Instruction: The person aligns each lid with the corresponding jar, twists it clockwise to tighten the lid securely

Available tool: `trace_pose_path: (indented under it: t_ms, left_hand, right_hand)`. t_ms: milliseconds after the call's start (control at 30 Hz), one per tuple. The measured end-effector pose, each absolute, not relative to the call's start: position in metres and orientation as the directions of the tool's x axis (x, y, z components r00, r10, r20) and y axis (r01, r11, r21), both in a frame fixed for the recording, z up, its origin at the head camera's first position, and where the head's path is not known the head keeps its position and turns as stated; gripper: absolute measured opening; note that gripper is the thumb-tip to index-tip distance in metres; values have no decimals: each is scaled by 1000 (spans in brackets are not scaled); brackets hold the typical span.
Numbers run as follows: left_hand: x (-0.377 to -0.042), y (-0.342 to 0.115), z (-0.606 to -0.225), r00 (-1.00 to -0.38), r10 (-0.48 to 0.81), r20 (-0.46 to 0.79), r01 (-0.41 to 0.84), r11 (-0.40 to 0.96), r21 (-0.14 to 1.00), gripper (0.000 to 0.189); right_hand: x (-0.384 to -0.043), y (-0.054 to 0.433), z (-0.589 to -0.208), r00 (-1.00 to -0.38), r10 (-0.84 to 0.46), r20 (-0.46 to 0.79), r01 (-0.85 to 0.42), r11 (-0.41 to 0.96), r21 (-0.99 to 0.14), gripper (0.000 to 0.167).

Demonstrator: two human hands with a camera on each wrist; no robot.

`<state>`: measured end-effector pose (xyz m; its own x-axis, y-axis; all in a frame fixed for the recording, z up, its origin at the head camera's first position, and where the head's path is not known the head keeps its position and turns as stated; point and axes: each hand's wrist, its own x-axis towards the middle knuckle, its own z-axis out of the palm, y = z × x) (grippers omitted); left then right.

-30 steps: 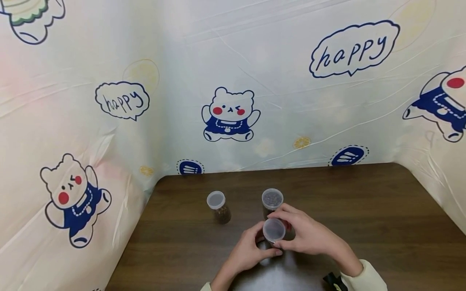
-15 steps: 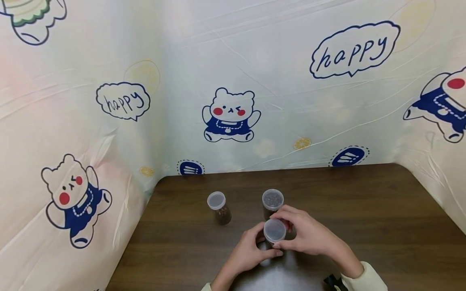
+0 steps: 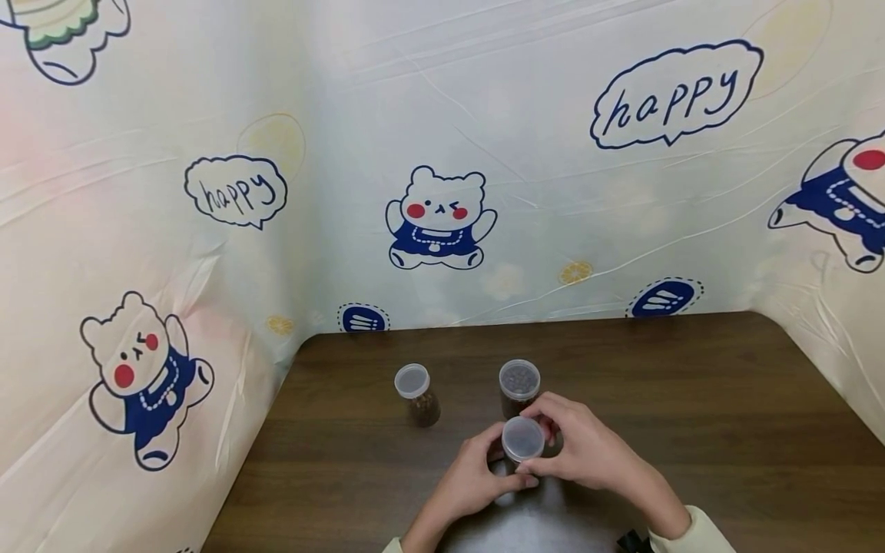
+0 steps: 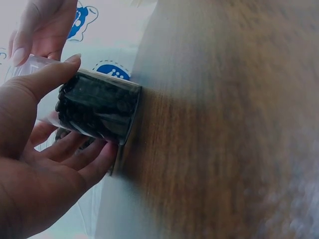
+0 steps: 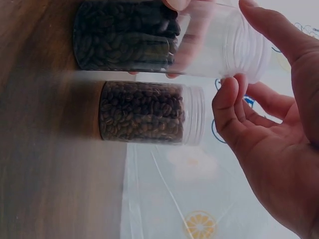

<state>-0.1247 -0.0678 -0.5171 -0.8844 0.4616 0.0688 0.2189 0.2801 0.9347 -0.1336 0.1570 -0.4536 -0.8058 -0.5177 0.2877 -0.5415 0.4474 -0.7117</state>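
A tall clear plastic jar (image 5: 124, 37) with a translucent screw lid (image 3: 523, 438), part filled with dark coffee beans, stands upright near the front middle of the table. My left hand (image 3: 473, 472) wraps its body from the left, thumb in front and fingers behind, as the left wrist view shows. Thumb and fingertips of my right hand (image 3: 588, 442) pinch the lid's rim from the right. Close behind it is a shorter jar (image 5: 144, 112), nearly full of brown coffee beans, partly hidden by the right hand in the head view.
Farther left stands a third lidded jar (image 3: 422, 407) with brown contents. The dark wooden tabletop (image 3: 332, 476) ends at a patterned cloth curtain (image 3: 525, 230) at the back and sides. A small black object (image 3: 632, 542) sits by the right sleeve.
Both hands keep their places on the jar, with the right hand's fingers shifting only slightly at the lid. The jars stay where they were.
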Motion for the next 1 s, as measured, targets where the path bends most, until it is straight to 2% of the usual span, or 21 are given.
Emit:
trace_pose_path:
  t_ms: [167, 333, 467, 533, 600, 833, 1000]
  left_hand:
    - [-124, -68, -517, -886, 459, 67, 218, 285, 933, 55]
    - [-125, -68, -517, -886, 461, 58, 210, 287, 935, 55]
    - [-125, -69, -518, -886, 460, 59, 222, 309, 925, 55]
    - [-125, -68, -518, -884, 463, 65, 228, 305, 925, 54]
    - [-125, -68, -518, -882, 466, 70, 229, 294, 928, 53]
    - [-125, -68, -516, -879, 472, 68, 210, 254, 944, 58]
    - [-125, -68, -516, -880, 472, 53, 196, 257, 946, 60]
  right_hand:
    - [-131, 152, -456, -828, -483, 284, -517, 464, -719, 48]
    - [-129, 148, -456, -866, -446, 226, -463, 544, -700, 57]
    - [-127, 150, -452, -877, -437, 201, -456, 620, -639, 75]
    - [-126, 154, -450, -870, -448, 206, -467, 615, -635, 86]
    - [-126, 158, -449, -854, -465, 233, -492, 576, -653, 90]
    - [-129, 166, -452, -770, -558, 309, -581, 414, -701, 67]
    - [-131, 165, -455, -769, -560, 308, -584, 421, -694, 65]
